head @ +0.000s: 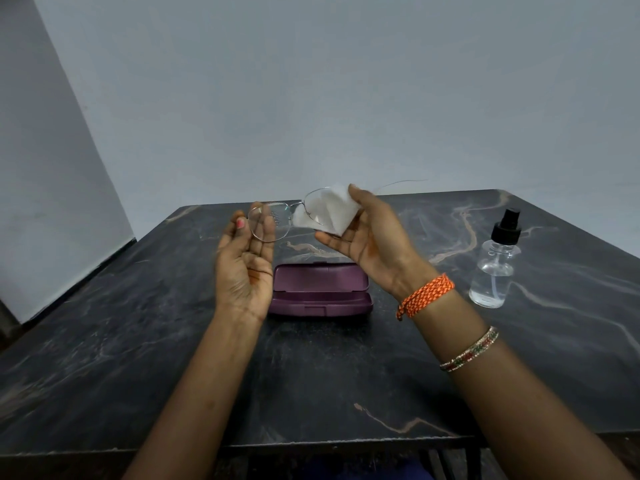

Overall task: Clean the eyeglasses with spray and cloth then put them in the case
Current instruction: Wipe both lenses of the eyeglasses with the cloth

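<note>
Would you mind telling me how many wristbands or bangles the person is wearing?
2, both on the right forearm: an orange braided band at the wrist and a beaded bangle further up. The left wrist looks bare.

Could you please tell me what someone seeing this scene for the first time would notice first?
Most striking are the thin-framed eyeglasses held up above the dark marbled table, with the right hand pinching a white cloth over one lens while the left hand supports the other. Below the hands lies a purple case, lid closed, and a clear spray bottle stands to the right.
</note>
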